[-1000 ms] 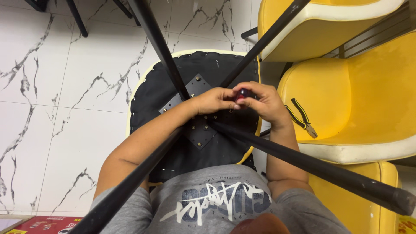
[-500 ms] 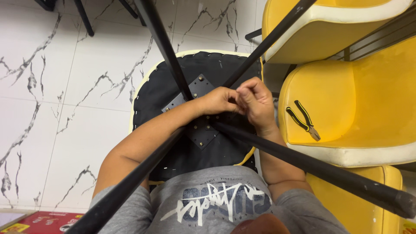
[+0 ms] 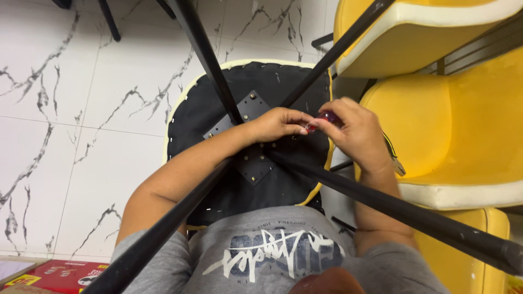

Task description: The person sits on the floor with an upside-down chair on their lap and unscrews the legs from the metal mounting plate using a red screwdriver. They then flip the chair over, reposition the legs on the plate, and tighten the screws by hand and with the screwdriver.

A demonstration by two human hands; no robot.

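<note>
An upturned chair lies in front of me, its black seat underside (image 3: pixel 218 114) with a cream rim facing up. A black metal bracket plate (image 3: pixel 251 166) with screws joins the black legs (image 3: pixel 204 51). My left hand (image 3: pixel 278 124) and my right hand (image 3: pixel 354 133) meet above the plate's right side. Between their fingertips they pinch a small red object (image 3: pixel 321 118), mostly hidden by the fingers. My forearms pass between the chair legs.
Yellow moulded chair seats (image 3: pixel 463 125) are stacked at the right. Pliers (image 3: pixel 395 162) lie on one, mostly hidden behind my right wrist. White marbled floor tiles (image 3: pixel 81 109) lie at the left. A red box (image 3: pixel 60 272) sits at the bottom left corner.
Both hands have shifted slightly to the right over the seat underside, still together around the small red object. My right wrist now covers most of the pliers.
</note>
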